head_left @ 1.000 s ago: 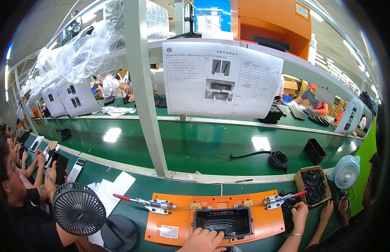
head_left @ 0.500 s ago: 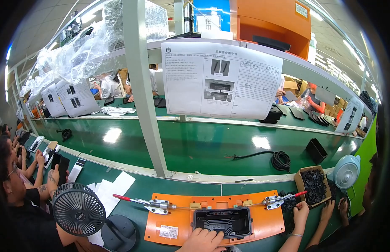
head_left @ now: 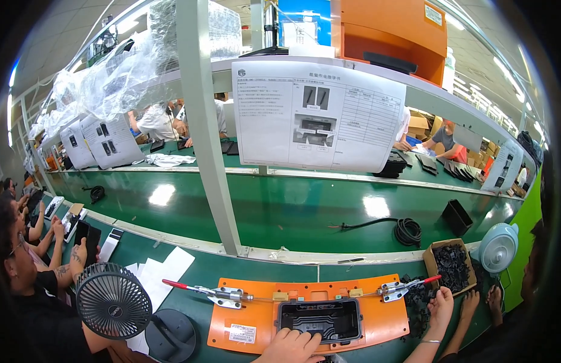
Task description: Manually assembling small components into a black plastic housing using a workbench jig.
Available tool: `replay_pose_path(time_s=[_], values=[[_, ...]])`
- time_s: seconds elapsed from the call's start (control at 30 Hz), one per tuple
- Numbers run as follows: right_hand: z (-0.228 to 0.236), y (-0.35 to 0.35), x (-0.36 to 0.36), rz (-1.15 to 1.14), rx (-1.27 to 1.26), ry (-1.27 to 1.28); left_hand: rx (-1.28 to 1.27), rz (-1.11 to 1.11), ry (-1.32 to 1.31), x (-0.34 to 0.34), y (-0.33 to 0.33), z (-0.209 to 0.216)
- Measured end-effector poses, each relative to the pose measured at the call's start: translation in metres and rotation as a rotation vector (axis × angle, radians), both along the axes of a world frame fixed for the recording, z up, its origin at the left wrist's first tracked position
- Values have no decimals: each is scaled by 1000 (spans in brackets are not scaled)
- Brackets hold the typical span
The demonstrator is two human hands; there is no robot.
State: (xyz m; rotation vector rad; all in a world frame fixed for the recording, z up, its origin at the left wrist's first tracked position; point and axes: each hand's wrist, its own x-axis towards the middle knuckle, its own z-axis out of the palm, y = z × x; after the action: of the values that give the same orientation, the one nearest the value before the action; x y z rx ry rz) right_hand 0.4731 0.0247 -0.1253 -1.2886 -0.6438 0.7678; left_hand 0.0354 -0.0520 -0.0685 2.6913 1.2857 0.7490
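Note:
A black plastic housing (head_left: 320, 323), its open side up, sits in an orange fixture plate (head_left: 383, 327) on the green bench. My left hand (head_left: 292, 347) grips the housing's front wall, its fingertips over the rim. My right hand (head_left: 440, 308) is raised at the right of the fixture, just below the red handle (head_left: 433, 279) of a toggle clamp. Its fingers are curled together; what they hold, if anything, is too small to make out. Loose black plastic parts (head_left: 418, 311) lie beside it. Another toggle clamp (head_left: 226, 296) is mounted on the plate's left side.
A cardboard box (head_left: 468, 284) of black parts stands at the right, near a co-worker's hand (head_left: 471, 302) and a light blue fan (head_left: 498, 248). At the left are a black fan (head_left: 113, 302) and white papers (head_left: 171, 266). Beyond runs a green belt with a coiled cable (head_left: 407, 232).
My right hand has risen slightly and shifted right, away from the plate. My left hand stays on the housing. On the belt, the coiled cable and black bin have moved slightly right.

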Motion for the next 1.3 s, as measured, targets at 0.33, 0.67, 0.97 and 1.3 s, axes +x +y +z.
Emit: replay_pose_path(time_s=[0.33,0.67,0.97,1.3], values=[[-14,-2,32,258,414,712,21,1,-8,0,-1,1],[0,-12,24,188,585,707,3,7,1,-1,0,2],[109,-36,-115,335,228,-97,17,-170,-288,1,11,58],[142,-44,-245,765,393,-336,-19,-266,-610,10,32,92]])
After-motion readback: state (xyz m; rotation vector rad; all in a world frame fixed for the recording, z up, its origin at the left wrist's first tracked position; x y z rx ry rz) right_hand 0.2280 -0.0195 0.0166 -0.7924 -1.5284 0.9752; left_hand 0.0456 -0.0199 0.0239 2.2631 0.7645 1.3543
